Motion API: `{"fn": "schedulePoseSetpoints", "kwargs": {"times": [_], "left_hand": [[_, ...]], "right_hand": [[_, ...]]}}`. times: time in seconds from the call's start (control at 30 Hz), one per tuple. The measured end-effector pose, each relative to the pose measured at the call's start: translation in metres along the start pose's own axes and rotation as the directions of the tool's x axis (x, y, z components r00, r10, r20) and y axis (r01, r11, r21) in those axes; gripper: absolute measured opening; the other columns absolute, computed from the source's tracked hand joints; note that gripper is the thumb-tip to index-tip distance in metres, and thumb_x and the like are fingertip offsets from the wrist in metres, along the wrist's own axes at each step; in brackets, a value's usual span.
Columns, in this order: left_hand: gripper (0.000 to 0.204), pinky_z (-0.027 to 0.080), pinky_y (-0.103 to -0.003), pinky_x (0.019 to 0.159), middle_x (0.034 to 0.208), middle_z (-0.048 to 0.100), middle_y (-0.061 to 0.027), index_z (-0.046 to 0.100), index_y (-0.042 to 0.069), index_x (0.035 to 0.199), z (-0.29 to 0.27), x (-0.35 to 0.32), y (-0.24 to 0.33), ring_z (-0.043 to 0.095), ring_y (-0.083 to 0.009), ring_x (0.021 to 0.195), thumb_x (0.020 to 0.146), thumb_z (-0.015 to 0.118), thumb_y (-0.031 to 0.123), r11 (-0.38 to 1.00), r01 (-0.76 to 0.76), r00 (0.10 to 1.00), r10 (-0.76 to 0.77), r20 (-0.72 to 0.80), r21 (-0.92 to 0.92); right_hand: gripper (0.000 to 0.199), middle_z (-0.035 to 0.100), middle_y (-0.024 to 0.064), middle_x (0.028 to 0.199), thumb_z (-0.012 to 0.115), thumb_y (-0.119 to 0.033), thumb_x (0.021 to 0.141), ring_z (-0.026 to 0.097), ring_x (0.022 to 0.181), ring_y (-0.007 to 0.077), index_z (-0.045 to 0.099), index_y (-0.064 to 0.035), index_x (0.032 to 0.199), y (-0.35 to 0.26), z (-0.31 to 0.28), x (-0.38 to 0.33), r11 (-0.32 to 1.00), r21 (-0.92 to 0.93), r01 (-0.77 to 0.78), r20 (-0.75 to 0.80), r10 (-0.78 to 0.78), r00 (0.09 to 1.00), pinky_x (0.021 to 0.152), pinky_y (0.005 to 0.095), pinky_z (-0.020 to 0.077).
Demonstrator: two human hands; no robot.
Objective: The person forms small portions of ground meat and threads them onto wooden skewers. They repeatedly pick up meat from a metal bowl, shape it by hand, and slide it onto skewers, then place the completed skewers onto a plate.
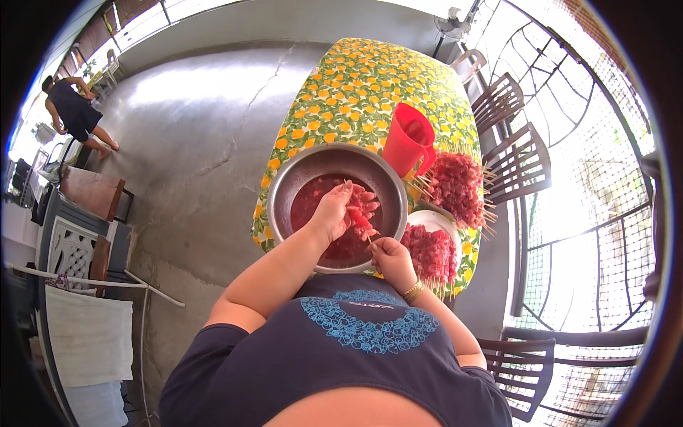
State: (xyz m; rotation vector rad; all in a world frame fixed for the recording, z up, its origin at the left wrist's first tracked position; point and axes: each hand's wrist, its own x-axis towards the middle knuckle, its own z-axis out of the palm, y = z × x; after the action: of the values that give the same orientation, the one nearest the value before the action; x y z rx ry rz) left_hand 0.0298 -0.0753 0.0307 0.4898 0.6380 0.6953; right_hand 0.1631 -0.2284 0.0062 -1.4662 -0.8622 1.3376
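A large steel bowl [292, 178] of red marinated meat sits on a table with a yellow-and-green fruit-pattern cloth [348, 78]. My left hand [331, 212] is over the bowl, fingers pinching pieces of meat [366, 206] onto a wooden skewer [364, 226]. My right hand [388, 256] grips the lower end of that skewer at the bowl's near rim. A gold bracelet [413, 290] is on my right wrist.
A red plastic jug [407, 139] stands behind the bowl. Two heaps of finished meat skewers lie to the right, one on a white plate [440, 219], one farther back [457, 186]. Wooden chairs [516, 160] line the right side. Another person [71, 110] stands far left.
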Motion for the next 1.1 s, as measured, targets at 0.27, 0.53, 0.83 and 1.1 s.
{"fn": "schedulePoseSetpoints", "kwargs": {"times": [0.27,0.53,0.83,1.1], "left_hand": [[0.034,0.055,-0.053,0.088,0.118,0.065,-0.0199,0.056,0.005,0.115,-0.004,0.006,0.006,0.064,-0.0377,0.109,0.104,0.047,0.036,1.000,-0.007,0.997,0.007,0.075,0.001],[0.041,0.055,-0.053,0.086,0.116,0.065,-0.0183,0.057,0.004,0.114,-0.004,0.018,0.019,0.064,-0.0362,0.109,0.104,0.043,0.042,1.000,-0.003,1.000,0.003,0.005,0.026],[0.033,0.060,-0.046,0.077,0.106,0.067,-0.0179,0.054,0.002,0.107,0.012,0.017,0.010,0.068,-0.0311,0.094,0.106,0.043,0.034,0.995,-0.025,0.999,0.028,-0.026,0.101],[0.018,0.060,-0.049,0.082,0.112,0.066,-0.0191,0.053,0.005,0.113,0.006,0.021,0.007,0.066,-0.0327,0.105,0.103,0.052,0.020,0.998,-0.011,0.994,0.005,0.106,0.061]], "right_hand": [[0.012,0.059,-0.0025,0.073,0.057,-0.010,0.098,0.052,0.065,0.0052,0.066,-0.0019,0.096,-0.008,0.001,0.005,0.997,-0.060,0.047,-0.044,-0.049,0.998,0.060,0.0213,0.0434],[0.012,0.061,-0.0030,0.075,0.057,-0.010,0.099,0.052,0.066,0.0045,0.066,-0.0024,0.094,-0.005,-0.001,0.016,0.985,-0.096,0.141,-0.048,-0.146,0.988,0.062,0.0205,0.0434],[0.013,0.060,-0.0031,0.075,0.056,-0.009,0.099,0.051,0.066,0.0043,0.065,-0.0014,0.093,-0.003,-0.006,0.021,0.982,-0.126,0.144,-0.075,-0.154,0.985,0.061,0.0203,0.0426],[0.012,0.058,-0.0025,0.072,0.058,-0.007,0.097,0.052,0.065,0.0057,0.067,-0.0003,0.091,-0.007,-0.011,0.019,0.985,-0.113,0.133,-0.097,-0.144,0.985,0.061,0.0217,0.0436]]}}
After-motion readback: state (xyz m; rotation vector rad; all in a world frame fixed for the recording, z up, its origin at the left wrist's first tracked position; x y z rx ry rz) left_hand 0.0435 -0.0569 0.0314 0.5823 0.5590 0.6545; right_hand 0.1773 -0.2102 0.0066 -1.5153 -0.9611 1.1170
